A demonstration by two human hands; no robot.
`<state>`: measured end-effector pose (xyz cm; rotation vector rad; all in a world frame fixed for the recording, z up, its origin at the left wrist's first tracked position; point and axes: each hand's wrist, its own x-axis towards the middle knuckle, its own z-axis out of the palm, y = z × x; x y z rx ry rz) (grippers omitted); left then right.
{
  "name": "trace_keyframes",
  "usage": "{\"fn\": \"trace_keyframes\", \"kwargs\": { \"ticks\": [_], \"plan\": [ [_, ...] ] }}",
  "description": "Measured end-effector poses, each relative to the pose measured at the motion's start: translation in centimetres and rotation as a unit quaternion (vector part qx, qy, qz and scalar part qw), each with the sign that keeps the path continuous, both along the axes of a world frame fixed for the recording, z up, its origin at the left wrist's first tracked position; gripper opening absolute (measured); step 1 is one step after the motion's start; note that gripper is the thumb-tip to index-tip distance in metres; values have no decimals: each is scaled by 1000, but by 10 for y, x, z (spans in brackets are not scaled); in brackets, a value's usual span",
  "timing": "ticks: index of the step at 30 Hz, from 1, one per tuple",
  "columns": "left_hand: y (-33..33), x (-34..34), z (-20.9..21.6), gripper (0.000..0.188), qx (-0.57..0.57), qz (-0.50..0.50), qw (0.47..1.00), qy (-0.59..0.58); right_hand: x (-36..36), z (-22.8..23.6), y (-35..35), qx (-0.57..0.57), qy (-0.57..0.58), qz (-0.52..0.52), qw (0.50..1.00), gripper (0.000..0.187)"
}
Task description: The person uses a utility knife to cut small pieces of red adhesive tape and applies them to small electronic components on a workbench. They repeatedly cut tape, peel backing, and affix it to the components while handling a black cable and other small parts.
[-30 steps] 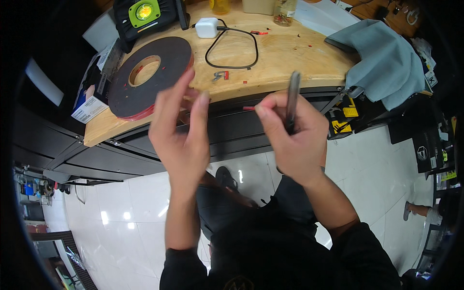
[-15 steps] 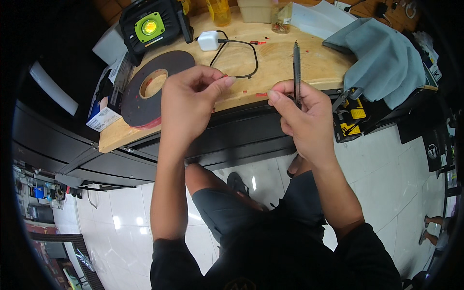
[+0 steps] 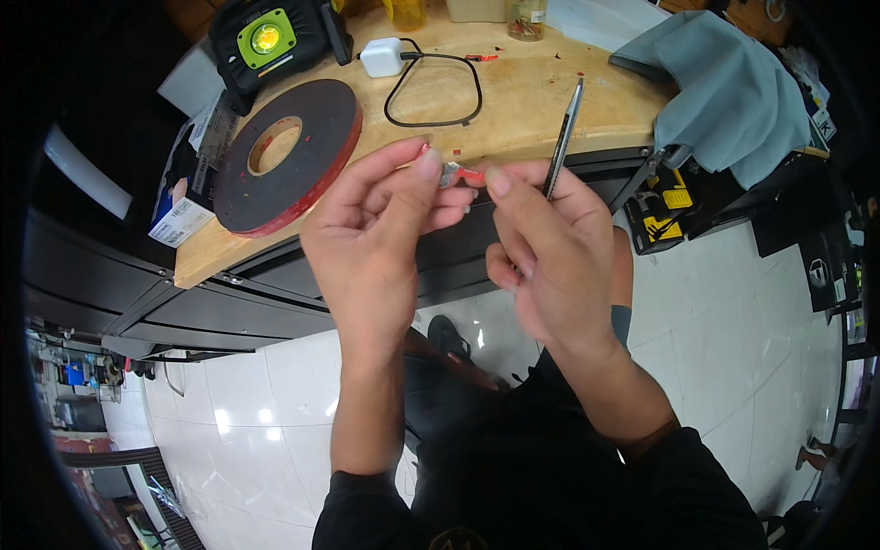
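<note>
My left hand (image 3: 380, 206) is closed in a pinch on a small silver-grey piece (image 3: 449, 174), mostly covered by the fingers. A scrap of red film shows at its index fingertip. The thumb and index finger of my right hand (image 3: 555, 225) pinch a short strip of red-backed tape (image 3: 470, 174), which meets the grey piece; whether it is stuck to it I cannot tell. That same hand also keeps a slim utility knife (image 3: 566, 133) between its fingers, tip upward. Both hands are raised at the bench's front edge. A big roll of dark, red-edged tape (image 3: 316, 174) lies to their left.
On the wooden bench (image 3: 532, 101) sit a work light (image 3: 266, 41), a white charger (image 3: 381, 57) with a looped black cable (image 3: 478, 101), a jar (image 3: 526, 20) and red scraps. A grey cloth (image 3: 724, 92) drapes over the right end. Boxed gloves (image 3: 188, 197) stand left of the roll.
My hands have come together, the left one moving right and turning its palm up. The red strip is now between both hands. The knife has tilted to the right.
</note>
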<state>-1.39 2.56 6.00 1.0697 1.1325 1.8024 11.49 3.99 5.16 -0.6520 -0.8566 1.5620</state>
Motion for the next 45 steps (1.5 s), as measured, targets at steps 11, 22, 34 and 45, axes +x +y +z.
{"fn": "trace_keyframes", "kwargs": {
  "ticks": [11, 22, 34, 45],
  "plan": [
    [-17, 3, -4, 31, 1, 17, 1000, -19, 0, -1, 0, 25, -7, -4, 1000, 16],
    [-27, 4, -5, 38, 16, 15, 1000, 8, -3, -7, -3, 32, 9, 22, 999, 18],
    [-31, -1, -10, 41, 27, -3, 999, 20, -4, -12, -3, 47, 32, 42, 997, 15],
    [-31, -1, -14, 47, 50, -12, 999, 13, -7, -13, -4, 57, 54, 43, 996, 12]
  ]
}}
